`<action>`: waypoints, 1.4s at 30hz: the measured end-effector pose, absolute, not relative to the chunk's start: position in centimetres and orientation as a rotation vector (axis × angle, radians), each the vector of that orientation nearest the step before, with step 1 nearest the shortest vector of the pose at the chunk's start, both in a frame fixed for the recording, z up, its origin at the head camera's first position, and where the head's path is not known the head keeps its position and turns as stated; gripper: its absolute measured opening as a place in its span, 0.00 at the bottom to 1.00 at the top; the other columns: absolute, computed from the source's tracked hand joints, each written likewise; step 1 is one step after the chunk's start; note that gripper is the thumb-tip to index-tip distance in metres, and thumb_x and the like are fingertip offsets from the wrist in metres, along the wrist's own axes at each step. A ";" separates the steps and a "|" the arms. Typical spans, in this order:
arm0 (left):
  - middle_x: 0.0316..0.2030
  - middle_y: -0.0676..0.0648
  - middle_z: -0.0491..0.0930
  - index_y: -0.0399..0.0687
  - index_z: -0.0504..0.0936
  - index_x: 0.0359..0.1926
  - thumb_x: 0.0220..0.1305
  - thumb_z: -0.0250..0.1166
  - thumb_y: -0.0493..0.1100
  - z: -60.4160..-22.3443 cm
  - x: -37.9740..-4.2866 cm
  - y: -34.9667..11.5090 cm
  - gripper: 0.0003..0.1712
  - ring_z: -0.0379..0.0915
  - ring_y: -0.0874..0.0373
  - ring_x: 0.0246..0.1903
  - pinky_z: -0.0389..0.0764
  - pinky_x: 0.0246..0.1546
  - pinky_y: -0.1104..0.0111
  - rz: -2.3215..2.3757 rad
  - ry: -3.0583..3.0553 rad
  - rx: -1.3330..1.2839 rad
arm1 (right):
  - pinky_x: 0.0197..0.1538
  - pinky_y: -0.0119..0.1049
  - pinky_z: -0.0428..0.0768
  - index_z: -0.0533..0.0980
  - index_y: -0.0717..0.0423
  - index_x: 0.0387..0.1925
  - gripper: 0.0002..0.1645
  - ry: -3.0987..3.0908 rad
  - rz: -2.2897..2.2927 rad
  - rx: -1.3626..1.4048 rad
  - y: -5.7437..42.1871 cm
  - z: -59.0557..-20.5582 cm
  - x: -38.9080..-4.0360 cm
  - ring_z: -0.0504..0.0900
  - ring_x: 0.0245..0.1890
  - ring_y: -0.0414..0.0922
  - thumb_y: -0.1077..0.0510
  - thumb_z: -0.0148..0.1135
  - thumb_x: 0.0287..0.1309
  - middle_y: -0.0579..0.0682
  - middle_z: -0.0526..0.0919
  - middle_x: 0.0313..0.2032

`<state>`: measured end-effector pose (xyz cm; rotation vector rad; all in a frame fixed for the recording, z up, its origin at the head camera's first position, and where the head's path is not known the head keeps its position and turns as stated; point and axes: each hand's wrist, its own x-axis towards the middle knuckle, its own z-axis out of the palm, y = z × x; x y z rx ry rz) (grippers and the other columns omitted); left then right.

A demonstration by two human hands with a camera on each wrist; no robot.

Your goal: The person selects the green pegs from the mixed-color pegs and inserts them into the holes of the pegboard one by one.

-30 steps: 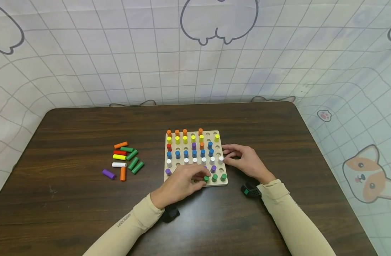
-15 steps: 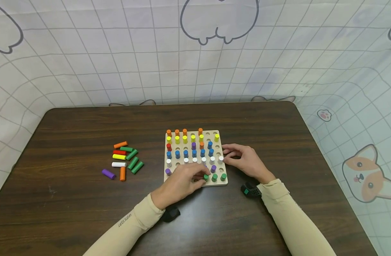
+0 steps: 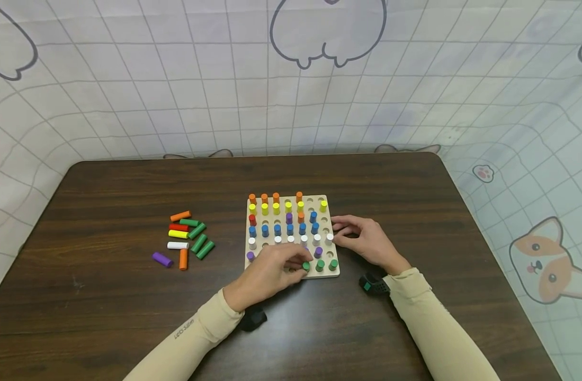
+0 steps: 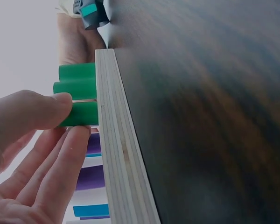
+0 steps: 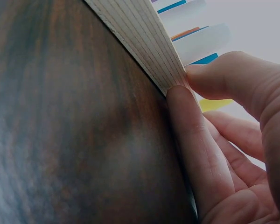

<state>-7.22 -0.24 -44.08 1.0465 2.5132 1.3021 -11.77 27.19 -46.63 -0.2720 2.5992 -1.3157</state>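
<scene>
Left hand (image 3: 270,271) grasps a green cylindrical peg (image 4: 83,114) between thumb and fingers, upright at the near edge of a square, pale layered-wood pegboard (image 4: 123,140). Seating depth: cannot tell. Pinch comes in from the left, probably because two green upright pegs (image 3: 320,265) stand just to the right.

Right hand (image 3: 364,241) has no peg; loosely bent, fingertips touching the board's right edge, near a white upright peg (image 3: 329,238). Likely a brace against sliding.

In the way: left hand covers part of the board's near rows in the head view. Purple pegs (image 4: 90,177) stand close behind its fingers, so room looks tight on the far side.

Around: loose pegs (image 3: 178,245) of mixed colours lie on their sides, left of the board, on the dark wood-grain surface (image 3: 105,317). White grid-patterned cloth (image 3: 176,106) hangs beyond the far edge.
</scene>
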 end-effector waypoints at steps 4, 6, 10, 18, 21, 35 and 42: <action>0.46 0.46 0.89 0.43 0.85 0.48 0.63 0.74 0.34 -44.0 -7.2 -0.5 0.13 0.89 0.60 0.42 0.87 0.46 0.77 1.330 2.490 1.021 | 0.55 0.40 0.84 0.78 0.48 0.65 0.30 2.599 -1.313 -0.269 27.1 -46.8 -11.7 0.88 0.47 0.41 0.48 0.72 0.63 0.49 0.88 0.53; 0.46 0.45 0.90 0.43 0.85 0.49 0.63 0.74 0.35 -44.0 -7.2 -0.7 0.13 0.89 0.59 0.43 0.87 0.46 0.77 1.334 2.489 1.008 | 0.56 0.41 0.84 0.78 0.48 0.65 0.30 2.601 -1.314 -0.265 27.1 -46.8 -11.7 0.89 0.47 0.42 0.48 0.72 0.63 0.49 0.88 0.53; 0.46 0.44 0.90 0.41 0.85 0.50 0.63 0.73 0.35 -43.6 -7.3 -1.0 0.14 0.90 0.58 0.43 0.88 0.46 0.75 1.347 2.472 1.005 | 0.56 0.39 0.84 0.78 0.48 0.66 0.30 2.607 -1.312 -0.262 27.1 -46.7 -11.6 0.89 0.48 0.42 0.49 0.71 0.64 0.50 0.88 0.53; 0.46 0.46 0.89 0.41 0.86 0.53 0.65 0.73 0.37 -43.2 -7.4 -2.1 0.16 0.89 0.60 0.42 0.87 0.46 0.78 1.353 2.474 0.986 | 0.52 0.29 0.82 0.78 0.49 0.66 0.30 2.608 -1.310 -0.273 27.2 -46.7 -11.6 0.88 0.48 0.42 0.49 0.71 0.64 0.50 0.88 0.54; 0.45 0.47 0.89 0.41 0.86 0.52 0.64 0.73 0.37 -43.0 -7.5 -2.8 0.16 0.89 0.60 0.42 0.87 0.45 0.78 1.352 2.493 0.987 | 0.50 0.27 0.82 0.78 0.48 0.66 0.30 2.602 -1.314 -0.272 27.3 -46.8 -11.7 0.88 0.48 0.42 0.49 0.71 0.64 0.51 0.88 0.54; 0.45 0.47 0.91 0.41 0.87 0.52 0.61 0.76 0.37 -42.0 -7.8 -6.8 0.18 0.90 0.60 0.40 0.89 0.44 0.73 1.316 2.624 0.915 | 0.51 0.28 0.81 0.78 0.47 0.66 0.30 2.614 -1.287 -0.249 27.3 -47.0 -11.8 0.88 0.48 0.42 0.48 0.71 0.64 0.50 0.88 0.54; 0.45 0.46 0.91 0.40 0.87 0.51 0.58 0.77 0.34 -42.1 -7.6 -9.4 0.19 0.90 0.60 0.39 0.90 0.42 0.72 1.301 2.719 0.838 | 0.52 0.28 0.81 0.77 0.47 0.66 0.30 2.610 -1.288 -0.249 27.2 -46.7 -11.6 0.88 0.48 0.43 0.49 0.71 0.64 0.50 0.88 0.54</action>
